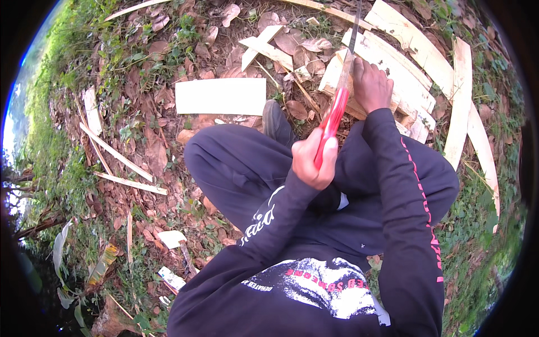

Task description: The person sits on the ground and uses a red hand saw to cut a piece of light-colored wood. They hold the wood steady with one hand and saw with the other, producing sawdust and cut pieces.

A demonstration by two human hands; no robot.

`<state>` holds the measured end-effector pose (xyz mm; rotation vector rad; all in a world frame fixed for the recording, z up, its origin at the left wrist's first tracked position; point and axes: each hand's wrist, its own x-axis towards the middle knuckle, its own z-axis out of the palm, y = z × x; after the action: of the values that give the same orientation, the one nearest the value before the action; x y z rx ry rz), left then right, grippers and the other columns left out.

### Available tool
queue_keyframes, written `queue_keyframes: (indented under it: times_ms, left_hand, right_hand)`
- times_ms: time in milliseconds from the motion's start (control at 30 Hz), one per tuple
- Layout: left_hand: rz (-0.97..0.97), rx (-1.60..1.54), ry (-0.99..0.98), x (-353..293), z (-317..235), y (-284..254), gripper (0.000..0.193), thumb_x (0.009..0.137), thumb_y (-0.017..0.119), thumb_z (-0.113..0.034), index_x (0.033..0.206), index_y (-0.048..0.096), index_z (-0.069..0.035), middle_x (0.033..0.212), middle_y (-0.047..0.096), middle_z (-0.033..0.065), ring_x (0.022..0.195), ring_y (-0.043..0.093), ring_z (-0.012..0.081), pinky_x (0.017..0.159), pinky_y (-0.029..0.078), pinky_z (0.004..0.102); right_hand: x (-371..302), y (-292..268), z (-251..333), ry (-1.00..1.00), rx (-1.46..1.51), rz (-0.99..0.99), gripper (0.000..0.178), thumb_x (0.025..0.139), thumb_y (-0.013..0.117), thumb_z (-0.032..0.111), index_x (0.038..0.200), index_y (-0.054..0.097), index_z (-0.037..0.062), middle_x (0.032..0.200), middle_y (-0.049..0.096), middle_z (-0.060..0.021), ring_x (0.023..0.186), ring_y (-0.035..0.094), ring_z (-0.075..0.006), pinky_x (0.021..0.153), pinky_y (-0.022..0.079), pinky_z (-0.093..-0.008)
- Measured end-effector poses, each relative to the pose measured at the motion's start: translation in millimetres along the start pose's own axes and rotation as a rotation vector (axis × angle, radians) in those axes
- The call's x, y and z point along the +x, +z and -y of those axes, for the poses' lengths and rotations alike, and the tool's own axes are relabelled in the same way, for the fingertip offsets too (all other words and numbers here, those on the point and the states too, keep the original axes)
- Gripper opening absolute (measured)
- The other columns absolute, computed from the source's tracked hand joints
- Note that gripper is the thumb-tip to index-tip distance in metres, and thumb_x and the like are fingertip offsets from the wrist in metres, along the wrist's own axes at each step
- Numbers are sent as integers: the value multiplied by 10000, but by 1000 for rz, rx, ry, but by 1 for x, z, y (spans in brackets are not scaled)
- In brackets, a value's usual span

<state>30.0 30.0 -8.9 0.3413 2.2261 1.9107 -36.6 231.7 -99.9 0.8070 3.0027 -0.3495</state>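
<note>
My left hand point(315, 159) is closed around the red handle of a long, narrow-bladed tool point(332, 119). Its dark blade points away from me and runs out past the top of the view. Because the blade shows almost edge-on, I cannot tell whether it has teeth. Close along the right side of the blade, my right hand point(371, 85) bends its fingers down over a pale wooden board point(334, 72) in a pile. The fingertips are partly hidden. More pale boards point(393, 64) lie stacked just right of that hand, in front of my bent right leg.
A rectangular white board point(220, 96) lies beyond my left knee, near my dark shoe point(278, 122). Two crossed wood strips point(264, 47) rest on the leaf-covered ground. Long planks point(461, 101) curve along the right, and thin strips point(116, 153) are scattered left among green plants.
</note>
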Motion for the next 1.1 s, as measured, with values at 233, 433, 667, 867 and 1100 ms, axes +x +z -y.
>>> queue_keyframes:
  times_ms: [233,433,667,867,1100]
  left_hand:
    - [17,20,54,41,20,9,212,972,545,-104,831,558,54,564,525,61,466,508,156,482,389,316]
    - [-53,-34,3,-24,13,-13,275,909,515,-140,896,603,120,578,570,57,477,544,108,490,422,248]
    - [-26,151,246,46,22,20,214,942,561,-93,769,518,25,564,510,102,435,498,191,466,374,334]
    - [3,-21,16,-36,-8,-30,197,943,523,-93,823,575,53,580,544,65,473,531,137,476,389,280]
    - [1,55,139,39,15,12,187,940,573,-87,794,553,27,590,556,141,487,556,218,503,413,357]
  right_hand:
    - [0,2,3,-35,49,17,510,1041,333,460,1074,680,88,1032,685,-148,996,620,-335,861,379,-517]
    - [8,-2,-2,20,14,71,516,1042,315,473,1134,663,104,1039,672,-139,1005,619,-350,844,397,-523]
    - [11,18,-8,-102,46,4,537,1040,293,468,1162,660,94,1073,674,-151,1024,618,-351,888,392,-523]
    - [4,1,-3,2,87,125,596,1037,260,496,1151,665,74,1115,677,-163,1023,616,-354,932,361,-539]
    - [12,6,-3,4,21,110,564,1045,255,489,1167,649,105,1114,674,-156,1047,624,-364,868,406,-549]
